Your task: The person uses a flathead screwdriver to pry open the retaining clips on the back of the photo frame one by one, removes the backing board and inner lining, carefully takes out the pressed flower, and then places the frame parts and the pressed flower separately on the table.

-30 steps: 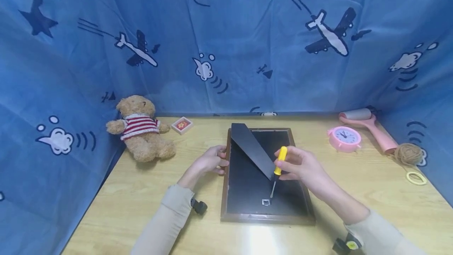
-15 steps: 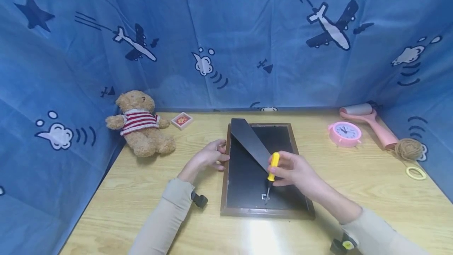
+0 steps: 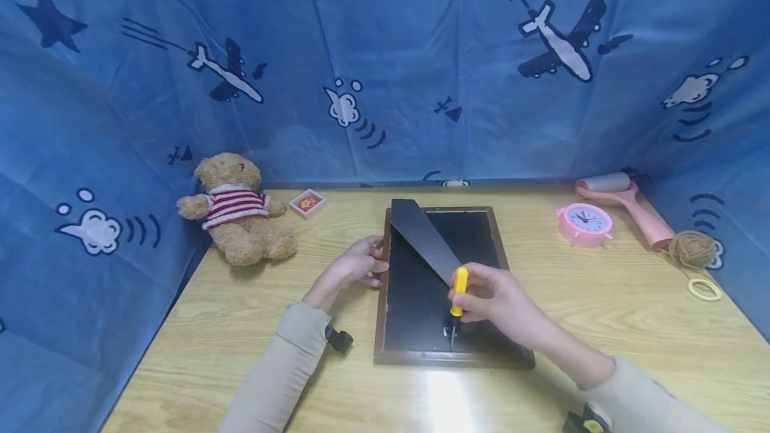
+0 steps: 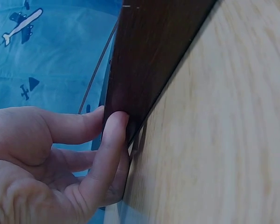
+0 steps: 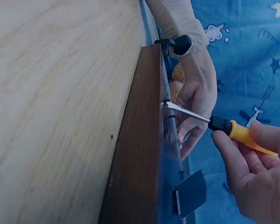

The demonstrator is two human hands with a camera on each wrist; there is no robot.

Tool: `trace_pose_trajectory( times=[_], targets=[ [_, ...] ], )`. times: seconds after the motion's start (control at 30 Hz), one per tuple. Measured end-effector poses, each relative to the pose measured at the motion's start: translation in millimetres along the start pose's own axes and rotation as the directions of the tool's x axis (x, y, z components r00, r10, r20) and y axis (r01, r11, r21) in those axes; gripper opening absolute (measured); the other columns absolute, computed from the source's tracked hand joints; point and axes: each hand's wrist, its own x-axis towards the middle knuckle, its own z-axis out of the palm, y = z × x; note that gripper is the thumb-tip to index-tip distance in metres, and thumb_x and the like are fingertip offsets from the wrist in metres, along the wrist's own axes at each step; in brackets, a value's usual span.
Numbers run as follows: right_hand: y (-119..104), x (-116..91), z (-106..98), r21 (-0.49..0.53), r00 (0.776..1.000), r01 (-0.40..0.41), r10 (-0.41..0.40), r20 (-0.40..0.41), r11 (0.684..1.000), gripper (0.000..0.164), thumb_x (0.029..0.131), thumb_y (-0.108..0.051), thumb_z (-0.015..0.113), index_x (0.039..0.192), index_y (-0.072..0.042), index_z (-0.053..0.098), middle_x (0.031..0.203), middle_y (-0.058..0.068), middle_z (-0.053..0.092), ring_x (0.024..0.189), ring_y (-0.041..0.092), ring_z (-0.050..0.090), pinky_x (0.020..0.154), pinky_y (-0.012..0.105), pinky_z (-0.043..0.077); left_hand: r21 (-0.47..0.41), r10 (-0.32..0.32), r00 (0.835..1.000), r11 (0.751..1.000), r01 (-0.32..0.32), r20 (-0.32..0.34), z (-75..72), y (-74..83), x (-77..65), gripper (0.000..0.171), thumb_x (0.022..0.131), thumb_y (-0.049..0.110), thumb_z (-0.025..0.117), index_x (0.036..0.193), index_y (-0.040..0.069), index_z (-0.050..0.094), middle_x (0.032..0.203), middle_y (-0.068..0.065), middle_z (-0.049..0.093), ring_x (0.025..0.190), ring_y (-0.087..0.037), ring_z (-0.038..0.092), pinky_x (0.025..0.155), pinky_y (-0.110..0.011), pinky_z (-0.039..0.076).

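A picture frame (image 3: 398,356) lies back side up on the table, its black stand (image 3: 424,239) hinged out. My left hand (image 3: 357,262) holds the frame's left side; in the left wrist view its thumb and a finger touch the brown wooden edge (image 4: 149,51). My right hand (image 3: 502,303) grips a yellow-handled screwdriver (image 3: 460,289), pointing down. Its metal shaft (image 5: 191,113) reaches the back panel near the lower edge, beside or over a small silver metal piece (image 3: 446,332). Whether the tip touches that piece is hard to tell.
On the left a teddy bear (image 3: 234,212) leans by the curtain, near a small pink-edged box (image 3: 307,203). At the right stand a pink alarm clock (image 3: 585,224), a lint roller (image 3: 640,212), a twine ball (image 3: 692,249) and a yellow ring (image 3: 705,289).
My right hand has moved left and slightly toward me, bringing the screwdriver's tip over the silver piece and more upright. The left hand stays at the frame's side. The head view has tilted slightly.
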Motion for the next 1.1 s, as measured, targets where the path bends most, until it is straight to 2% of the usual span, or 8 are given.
trace_pose_trajectory(
  times=[0.13, 0.27, 0.4, 0.57, 0.67, 0.8, 1.1],
  targets=[
    [-5, -6, 7, -0.065, 0.998, 0.063, -0.063, -0.006, 0.996, 0.021, 0.096, -0.002, 0.073, 0.115, 0.002, 0.066, 0.113, 0.030, 0.068, 0.109, 0.044, 0.072, 0.082, 0.035, 0.069, -0.002, 0.011, 1.000, 1.000, -0.011, 0.004, -0.6, 0.6, -0.9, 0.077, 0.101, -0.006, 0.060, 0.167, 0.002, 0.022, 0.135, -0.020, 0.045, 0.094, -0.018, 0.058, 0.068, -0.025, 0.066],
    [-8, -13, 14, -0.140, 0.993, 0.110, -0.115, -0.029, 0.984, 0.019, 0.093, -0.004, 0.077, 0.111, -0.007, 0.070, 0.109, 0.021, 0.072, 0.104, 0.033, 0.075, 0.082, 0.029, 0.069, 0.001, 0.021, 1.000, 1.000, -0.021, 0.006, -0.6, 1.4, -2.0, 0.077, 0.101, -0.006, 0.060, 0.167, 0.001, 0.020, 0.134, -0.018, 0.045, 0.092, -0.017, 0.057, 0.068, -0.025, 0.065],
    [-8, -20, 19, -0.263, 0.979, 0.176, -0.197, -0.053, 0.949, 0.020, 0.091, -0.004, 0.080, 0.106, -0.014, 0.071, 0.102, 0.006, 0.076, 0.095, 0.013, 0.074, 0.082, 0.025, 0.066, 0.002, 0.018, 1.000, 1.000, -0.018, 0.003, 0.0, 2.8, -3.2, 0.077, 0.101, -0.006, 0.059, 0.167, 0.000, 0.019, 0.139, -0.022, 0.045, 0.094, -0.018, 0.058, 0.070, -0.026, 0.066],
    [-7, -26, 24, -0.359, 0.961, 0.228, -0.270, -0.069, 0.905, 0.022, 0.087, -0.003, 0.082, 0.102, -0.016, 0.073, 0.095, -0.008, 0.074, 0.089, 0.008, 0.069, 0.080, 0.024, 0.062, 0.000, 0.004, 1.000, 1.000, -0.004, -0.004, 1.1, 3.6, -3.1, 0.075, 0.102, -0.006, 0.058, 0.166, -0.004, 0.018, 0.149, -0.027, 0.043, 0.100, -0.021, 0.061, 0.074, -0.029, 0.068],
    [-7, -29, 26, -0.361, 0.954, 0.250, -0.291, -0.064, 0.899, 0.024, 0.087, -0.003, 0.083, 0.100, -0.019, 0.073, 0.095, -0.006, 0.076, 0.089, 0.007, 0.068, 0.077, 0.023, 0.063, -0.001, -0.004, 1.000, 1.000, 0.004, -0.010, 1.9, 2.9, -2.3, 0.074, 0.102, -0.005, 0.058, 0.165, -0.005, 0.019, 0.153, -0.028, 0.042, 0.105, -0.025, 0.063, 0.074, -0.028, 0.067],
    [-5, -31, 28, -0.379, 0.933, 0.309, -0.355, -0.057, 0.872, 0.028, 0.086, -0.003, 0.084, 0.100, -0.023, 0.071, 0.096, -0.005, 0.076, 0.091, 0.004, 0.067, 0.077, 0.025, 0.065, -0.001, -0.006, 1.000, 1.000, 0.006, -0.018, 2.7, 1.2, -1.4, 0.074, 0.102, -0.005, 0.058, 0.165, -0.005, 0.019, 0.153, -0.027, 0.044, 0.108, -0.027, 0.064, 0.073, -0.027, 0.067],
    [-3, -36, 28, -0.336, 0.920, 0.367, -0.393, -0.009, 0.867, 0.027, 0.089, -0.003, 0.081, 0.107, -0.022, 0.073, 0.103, 0.004, 0.077, 0.099, 0.000, 0.068, 0.079, 0.026, 0.068, 0.000, 0.010, 1.000, 1.000, -0.010, -0.018, 3.5, 0.0, -2.5, 0.074, 0.101, -0.005, 0.059, 0.165, -0.006, 0.020, 0.146, -0.026, 0.046, 0.098, -0.021, 0.060, 0.071, -0.026, 0.066]
  ],
)
